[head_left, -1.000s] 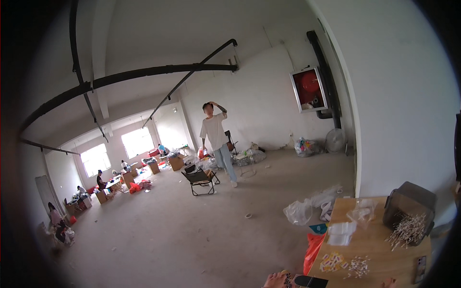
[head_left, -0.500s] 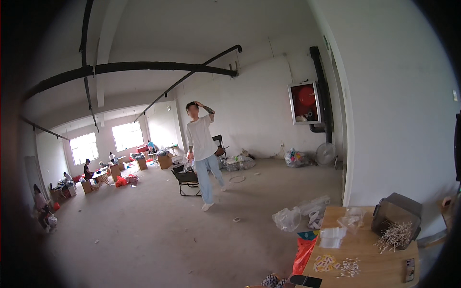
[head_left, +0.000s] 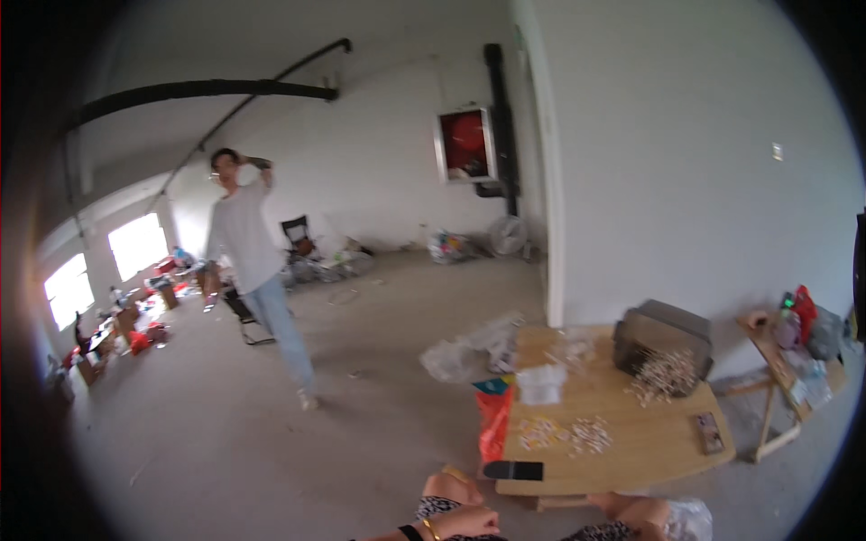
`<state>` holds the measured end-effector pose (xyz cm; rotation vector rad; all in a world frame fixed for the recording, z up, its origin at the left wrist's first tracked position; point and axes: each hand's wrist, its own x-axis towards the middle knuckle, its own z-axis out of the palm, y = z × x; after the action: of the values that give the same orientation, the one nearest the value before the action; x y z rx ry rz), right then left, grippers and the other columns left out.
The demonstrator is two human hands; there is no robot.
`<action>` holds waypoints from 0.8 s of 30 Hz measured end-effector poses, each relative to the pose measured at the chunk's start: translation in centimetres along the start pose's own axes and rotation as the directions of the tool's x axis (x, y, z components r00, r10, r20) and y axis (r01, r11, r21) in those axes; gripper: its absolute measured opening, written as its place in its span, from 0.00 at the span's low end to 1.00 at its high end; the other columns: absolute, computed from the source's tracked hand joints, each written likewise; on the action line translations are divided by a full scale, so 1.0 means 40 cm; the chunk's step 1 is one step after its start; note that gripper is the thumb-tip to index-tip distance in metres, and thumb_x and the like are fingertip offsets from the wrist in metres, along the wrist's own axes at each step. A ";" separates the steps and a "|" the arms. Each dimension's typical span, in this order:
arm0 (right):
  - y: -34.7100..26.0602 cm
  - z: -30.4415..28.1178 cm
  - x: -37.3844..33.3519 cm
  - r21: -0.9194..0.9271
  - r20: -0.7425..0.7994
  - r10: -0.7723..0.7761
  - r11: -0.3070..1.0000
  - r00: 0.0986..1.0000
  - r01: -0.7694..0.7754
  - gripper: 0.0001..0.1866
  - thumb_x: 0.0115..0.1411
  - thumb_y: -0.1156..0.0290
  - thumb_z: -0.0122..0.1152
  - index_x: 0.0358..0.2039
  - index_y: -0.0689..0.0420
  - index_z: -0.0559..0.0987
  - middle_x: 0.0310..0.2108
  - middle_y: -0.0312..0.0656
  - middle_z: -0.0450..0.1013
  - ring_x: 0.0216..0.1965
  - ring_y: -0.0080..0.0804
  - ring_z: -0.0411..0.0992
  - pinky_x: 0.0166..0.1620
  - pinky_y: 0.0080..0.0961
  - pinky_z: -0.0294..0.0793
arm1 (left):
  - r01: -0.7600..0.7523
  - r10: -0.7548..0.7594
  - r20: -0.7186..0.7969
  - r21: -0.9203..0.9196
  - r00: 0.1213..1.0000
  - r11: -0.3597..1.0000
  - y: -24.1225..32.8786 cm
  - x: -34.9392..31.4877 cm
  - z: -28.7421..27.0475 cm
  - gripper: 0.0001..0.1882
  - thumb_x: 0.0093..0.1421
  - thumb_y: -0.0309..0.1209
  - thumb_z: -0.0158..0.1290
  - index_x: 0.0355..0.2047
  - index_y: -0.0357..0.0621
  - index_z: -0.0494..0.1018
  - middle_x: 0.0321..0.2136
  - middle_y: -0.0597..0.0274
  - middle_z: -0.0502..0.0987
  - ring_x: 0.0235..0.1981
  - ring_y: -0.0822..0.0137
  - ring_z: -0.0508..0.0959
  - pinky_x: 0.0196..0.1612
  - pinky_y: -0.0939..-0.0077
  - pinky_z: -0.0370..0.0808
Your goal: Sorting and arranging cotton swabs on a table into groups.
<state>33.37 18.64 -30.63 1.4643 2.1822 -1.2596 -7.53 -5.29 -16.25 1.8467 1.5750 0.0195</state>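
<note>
At the lower edge my left hand [head_left: 474,521], with a black band and a gold bracelet on its wrist, lies over my lap with its fingers curled; whatever they may hold is hidden. My right hand is out of view. Just ahead stands a wooden table [head_left: 622,455]. On it lie a small pile of white sticks [head_left: 591,435], like cotton swabs, and yellow-and-white pieces [head_left: 538,434]. A tipped grey bin [head_left: 666,326] spills a heap of similar sticks [head_left: 666,372]. A phone [head_left: 709,434] is on the right, and a dark flat strip [head_left: 516,471] at the near left edge.
White packets [head_left: 540,385] and clear bags [head_left: 570,347] lie on the table's far side. A red bag [head_left: 492,424] hangs at its left. A smaller wooden table [head_left: 767,347] is at right. A person in a white shirt [head_left: 245,239] stands across the concrete floor.
My view has swung right and down, so the table and the standing person appear farther left. My left hand, my knees and the side table at right have come into view.
</note>
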 end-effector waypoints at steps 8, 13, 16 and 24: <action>-0.007 -0.042 -0.276 0.215 -0.351 0.195 0.969 0.916 -0.123 0.16 0.55 0.64 0.65 0.39 0.63 0.79 0.40 0.53 0.78 0.46 0.44 0.77 0.49 0.39 0.75 | -0.018 0.023 -0.059 0.086 0.998 0.996 -0.082 0.061 0.050 0.26 0.64 0.50 0.52 0.50 0.40 0.71 0.37 0.41 0.80 0.42 0.44 0.80 0.45 0.53 0.76; -0.018 -0.049 -0.156 0.216 -0.590 0.036 0.970 0.807 0.114 0.21 0.52 0.53 0.69 0.38 0.58 0.80 0.41 0.51 0.78 0.43 0.45 0.78 0.44 0.40 0.76 | -0.125 0.138 -0.147 0.095 0.979 0.988 -0.064 0.113 0.031 0.27 0.63 0.52 0.52 0.46 0.38 0.74 0.38 0.41 0.80 0.43 0.44 0.80 0.46 0.54 0.75; -0.164 -0.063 -0.115 -0.030 -0.804 -0.198 0.955 0.561 0.295 0.15 0.54 0.62 0.69 0.36 0.60 0.81 0.37 0.49 0.79 0.40 0.43 0.78 0.43 0.34 0.77 | -0.094 0.140 -0.170 0.252 0.976 0.963 -0.061 0.106 0.011 0.26 0.63 0.50 0.54 0.46 0.38 0.75 0.38 0.42 0.80 0.44 0.45 0.80 0.48 0.56 0.75; -0.149 -0.151 -0.092 0.359 -0.736 0.043 0.871 0.676 0.336 0.12 0.61 0.66 0.65 0.40 0.60 0.82 0.32 0.40 0.79 0.34 0.31 0.76 0.40 0.29 0.76 | -0.130 0.136 -0.133 0.049 0.982 0.990 -0.067 0.246 -0.024 0.26 0.63 0.47 0.56 0.50 0.38 0.73 0.49 0.43 0.77 0.51 0.48 0.77 0.54 0.61 0.74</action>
<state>31.69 20.01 -21.65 2.3665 2.6320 -1.5237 -7.71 3.80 -20.95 2.0167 1.5497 0.1798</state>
